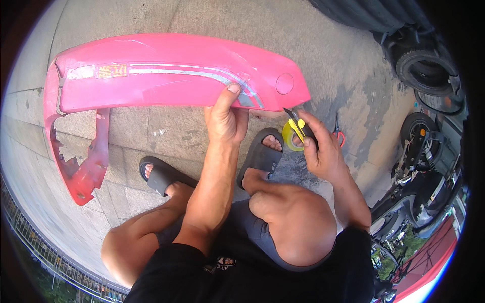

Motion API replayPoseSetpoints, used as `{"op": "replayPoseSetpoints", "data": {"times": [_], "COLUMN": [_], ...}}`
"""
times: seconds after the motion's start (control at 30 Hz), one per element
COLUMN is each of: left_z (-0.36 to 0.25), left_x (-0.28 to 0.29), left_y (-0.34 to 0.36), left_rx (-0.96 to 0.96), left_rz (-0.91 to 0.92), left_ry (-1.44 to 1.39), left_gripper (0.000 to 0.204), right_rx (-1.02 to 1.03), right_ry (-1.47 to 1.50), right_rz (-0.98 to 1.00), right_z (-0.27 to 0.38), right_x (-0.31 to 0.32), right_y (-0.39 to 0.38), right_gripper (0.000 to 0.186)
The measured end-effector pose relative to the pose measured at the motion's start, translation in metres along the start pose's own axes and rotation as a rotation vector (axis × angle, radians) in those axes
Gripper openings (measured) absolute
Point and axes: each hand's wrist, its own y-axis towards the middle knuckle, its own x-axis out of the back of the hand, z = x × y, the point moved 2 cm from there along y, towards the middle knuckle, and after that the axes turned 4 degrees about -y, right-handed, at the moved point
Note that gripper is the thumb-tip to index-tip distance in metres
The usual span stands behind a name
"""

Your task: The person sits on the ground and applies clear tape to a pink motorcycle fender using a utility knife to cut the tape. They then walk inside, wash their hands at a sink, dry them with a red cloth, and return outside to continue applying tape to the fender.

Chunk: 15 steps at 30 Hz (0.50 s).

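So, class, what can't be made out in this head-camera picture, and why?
Head view:
Pink panel: back of its striped side, turned away.
Left hand: fingers mostly hidden behind the panel.
Tape roll: partly covered by the yellow knife and right hand.
Whether knife touches panel: too small to tell.
Black shirt: cut off by lower edge.

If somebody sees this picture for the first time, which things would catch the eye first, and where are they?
Probably the long pink panel first, across the upper left, with the left hand gripping its lower edge. Next might come the yellow utility knife in the right hand, its blade near the panel's right end. Beyond the knife, the roll of yellow tape lies beside the right sandal.
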Motion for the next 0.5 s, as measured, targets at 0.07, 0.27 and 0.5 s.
{"op": "replayPoseSetpoints", "data": {"times": [0.07,0.27,0.5], "left_z": [0.002,0.002,0.002], "left_x": [0.001,0.001,-0.002], "left_y": [-0.002,-0.004,-0.008], "left_rx": [0.011,0.022,0.009], "left_rz": [-0.006,0.015,0.017], "left_ry": [0.019,0.029,0.030], "left_gripper": [0.041,0.042,0.042], "right_rx": [0.114,0.216,0.196], "right_ry": [-0.121,-0.340,-0.386], "right_rz": [-0.089,-0.071,-0.015], "right_z": [0.022,0.061,0.069], "right_x": [0.006,-0.002,-0.008], "right_y": [0.027,0.076,0.081], "right_gripper": [0.052,0.045,0.046]}}
